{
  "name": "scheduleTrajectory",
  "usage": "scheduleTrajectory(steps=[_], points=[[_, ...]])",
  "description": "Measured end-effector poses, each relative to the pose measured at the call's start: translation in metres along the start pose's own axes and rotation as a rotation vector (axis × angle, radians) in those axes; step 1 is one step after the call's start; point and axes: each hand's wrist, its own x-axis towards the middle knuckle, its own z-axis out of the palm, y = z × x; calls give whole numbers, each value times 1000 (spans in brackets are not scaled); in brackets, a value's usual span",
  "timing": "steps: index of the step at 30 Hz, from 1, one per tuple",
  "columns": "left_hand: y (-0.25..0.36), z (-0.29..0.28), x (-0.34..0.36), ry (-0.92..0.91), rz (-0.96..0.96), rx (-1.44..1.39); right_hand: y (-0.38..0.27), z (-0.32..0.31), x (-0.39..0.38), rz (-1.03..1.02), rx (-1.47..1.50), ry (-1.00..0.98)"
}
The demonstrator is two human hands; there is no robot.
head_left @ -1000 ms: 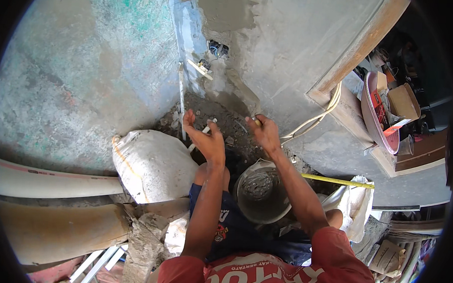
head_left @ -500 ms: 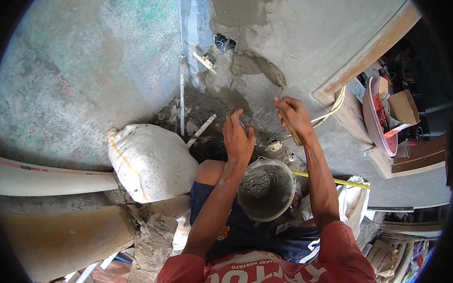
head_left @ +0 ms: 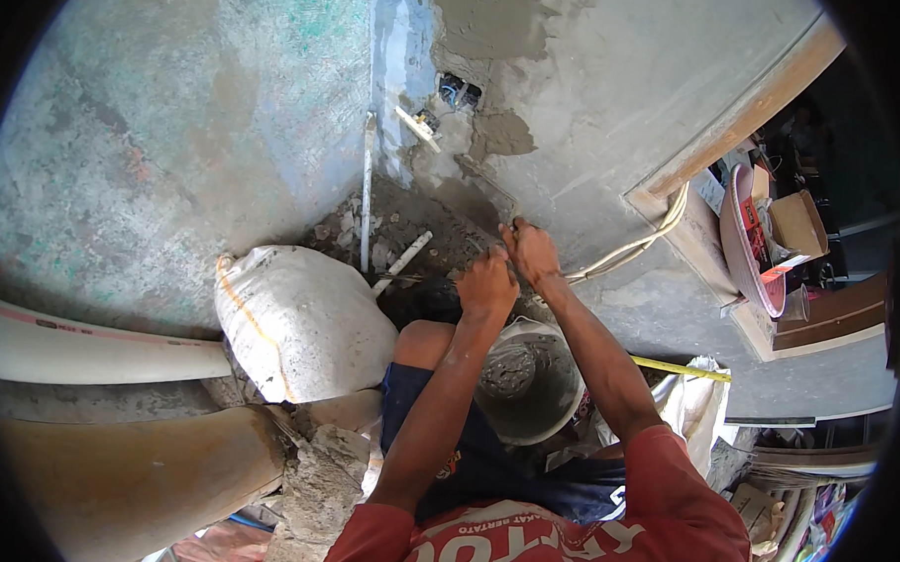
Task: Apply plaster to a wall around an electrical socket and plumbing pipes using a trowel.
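My right hand [head_left: 533, 252] is closed around the handle of a trowel. The blade of the trowel [head_left: 489, 180] is seen nearly edge-on, low against the grey wall [head_left: 599, 138]. Close by on the left, my left hand [head_left: 488, 284] has its fingers curled; whatever they hold, if anything, is hidden. Damp mortar [head_left: 503, 134] forms a darker patch on the wall above the trowel. Beneath my forearms stands a bucket [head_left: 577, 404] with grey mortar [head_left: 509, 369] inside. Up the wall, an electrical box [head_left: 459, 91] lies open, with a white socket plate [head_left: 418, 128] hanging out.
A full white sack [head_left: 305, 321] sits left of my knee. An upright white pipe [head_left: 367, 194] and rubble [head_left: 338, 223] occupy the corner. Pale cable [head_left: 629, 253] loops on the right, above a yellow strip [head_left: 680, 367]. A pink basket [head_left: 749, 242] stands in the opening at right.
My right hand has come down and left with the trowel, from the mortar patch toward my left hand. The left hand has lowered slightly and its fingers have curled in.
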Motion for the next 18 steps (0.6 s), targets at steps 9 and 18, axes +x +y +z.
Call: scheduleTrajectory(steps=[9, 18], points=[[0, -2, 3, -13, 8, 40, -35, -55, -1, -20, 220, 239], [4, -6, 1, -68, 20, 118, -23, -69, -15, -12, 350, 376]])
